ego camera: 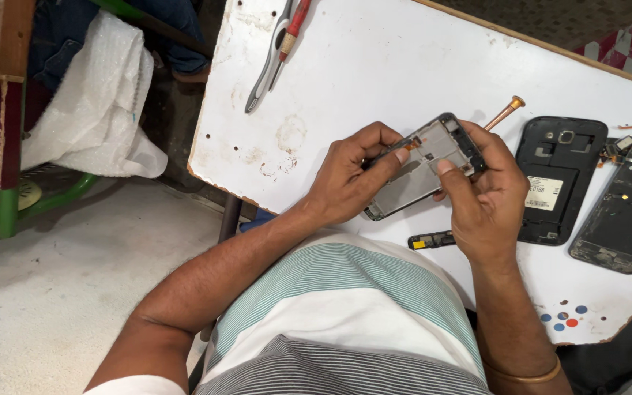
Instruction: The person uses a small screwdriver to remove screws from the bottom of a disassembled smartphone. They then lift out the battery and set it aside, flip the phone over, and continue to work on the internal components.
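Observation:
An opened phone frame [424, 162], grey inside with a black rim, is held tilted above the white table [374, 66]. My left hand [349, 175] grips its left side, with a thin dark tool under the index finger pointing at a small orange part near the frame's top. My right hand [480, 197] holds the frame's right edge, thumb pressing on its inner face. A copper-tipped screwdriver [506, 112] pokes out behind my right hand.
Two black phone back shells lie at the right, one [559, 179] with a label, another [629, 208] beside it. A small black part [431, 240] lies near my right wrist. Tweezers [268, 62] and a red-handled screwdriver [295, 28] rest at the table's far left. Bubble wrap [100, 95] hangs on a chair.

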